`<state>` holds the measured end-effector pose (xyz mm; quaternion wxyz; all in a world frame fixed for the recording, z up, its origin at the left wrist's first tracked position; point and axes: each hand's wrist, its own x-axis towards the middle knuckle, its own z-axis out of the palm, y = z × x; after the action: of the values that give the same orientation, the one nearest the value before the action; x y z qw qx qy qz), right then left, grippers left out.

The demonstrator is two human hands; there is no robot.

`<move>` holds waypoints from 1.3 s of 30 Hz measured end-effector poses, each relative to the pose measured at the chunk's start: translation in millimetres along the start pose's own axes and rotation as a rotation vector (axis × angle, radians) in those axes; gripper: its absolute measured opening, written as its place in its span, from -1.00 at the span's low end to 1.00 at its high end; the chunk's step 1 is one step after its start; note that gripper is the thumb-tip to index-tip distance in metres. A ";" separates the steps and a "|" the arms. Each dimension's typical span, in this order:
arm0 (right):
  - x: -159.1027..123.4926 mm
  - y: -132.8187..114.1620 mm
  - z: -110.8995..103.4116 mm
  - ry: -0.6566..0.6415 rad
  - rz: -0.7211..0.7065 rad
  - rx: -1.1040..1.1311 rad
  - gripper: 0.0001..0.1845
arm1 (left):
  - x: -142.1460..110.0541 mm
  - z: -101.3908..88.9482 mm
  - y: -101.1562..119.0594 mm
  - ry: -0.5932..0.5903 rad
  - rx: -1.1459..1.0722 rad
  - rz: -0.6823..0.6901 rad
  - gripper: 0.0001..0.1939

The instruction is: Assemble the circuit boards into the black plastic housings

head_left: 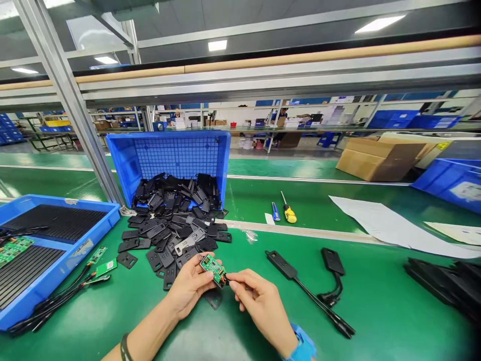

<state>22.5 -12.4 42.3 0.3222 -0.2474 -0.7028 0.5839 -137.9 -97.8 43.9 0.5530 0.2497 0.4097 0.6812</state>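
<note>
My left hand (191,287) holds a green circuit board (212,267) with a small digit display by its edges, thumb on the near side. At the board's right end, where short red and dark wires come out, the fingertips of my right hand (258,297) pinch the cable (226,279); most of the cable is hidden by the hand. Just below the board a black plastic cover (213,298) lies on the green bench. Many loose black covers (180,233) are heaped beyond my left hand, spilling from a blue crate (171,150) tipped on its side.
At left, a blue tray (80,245) holds black strips and boards; cabled boards (105,268) hang over its edge. To the right lie two black cabled units (283,264) (332,261), a yellow screwdriver (289,213), a blue cutter (276,211), paper sheets (391,225) and a cardboard box (379,158).
</note>
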 end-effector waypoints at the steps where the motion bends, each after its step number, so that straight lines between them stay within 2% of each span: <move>1: -0.5 0.6 0.2 -0.006 -0.002 -0.007 -0.63 | -0.3 0.4 0.3 -0.002 0.004 -0.009 -0.53; 6: -0.7 2.7 0.6 -0.026 -0.005 -0.029 -0.60 | -1.6 2.9 1.6 -0.014 0.013 -0.023 -0.46; 11: -1.1 6.3 1.1 -0.041 -0.006 -0.095 -0.56 | -2.2 5.2 -1.0 -0.017 -0.022 -0.025 -0.50; 16: -1.5 11.1 4.6 -0.049 0.006 -0.147 -0.67 | 0.7 7.5 -8.0 0.092 0.024 -0.012 -0.65; 20: -1.5 9.4 8.2 -0.062 0.094 -0.095 -0.80 | 1.8 10.4 -11.2 0.179 0.143 0.045 -0.67; 22: -1.5 8.2 8.7 -0.072 0.074 -0.181 -0.81 | 1.0 12.3 -11.4 0.189 0.177 0.077 -0.65; 24: -1.4 8.0 9.1 -0.078 0.020 -0.310 -0.76 | 0.0 14.4 -11.8 0.195 0.197 0.108 -0.64; 26: -1.1 9.2 10.4 -0.097 0.015 -0.349 -0.68 | -0.9 16.2 -13.2 0.210 0.215 0.136 -0.63; 29: 0.1 12.5 14.5 -0.125 0.124 -0.181 -0.62 | -1.4 17.3 -17.0 0.241 0.210 0.160 -0.61; 32: 1.5 15.0 19.0 -0.078 0.165 -0.049 -0.58 | -1.6 17.5 -20.4 0.248 0.157 0.172 -0.61; 35: 1.4 16.0 21.9 -0.031 0.139 -0.071 -0.55 | -2.6 18.6 -21.6 0.264 0.099 0.173 -0.60; 39: -0.3 17.9 23.5 -0.044 0.152 -0.095 -0.47 | -4.2 19.8 -22.6 0.294 0.068 0.210 -0.60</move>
<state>4.8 -24.7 22.1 0.2492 -0.3021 -0.7159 0.5780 -108.7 -95.1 36.2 0.4042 0.2073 0.4807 0.7501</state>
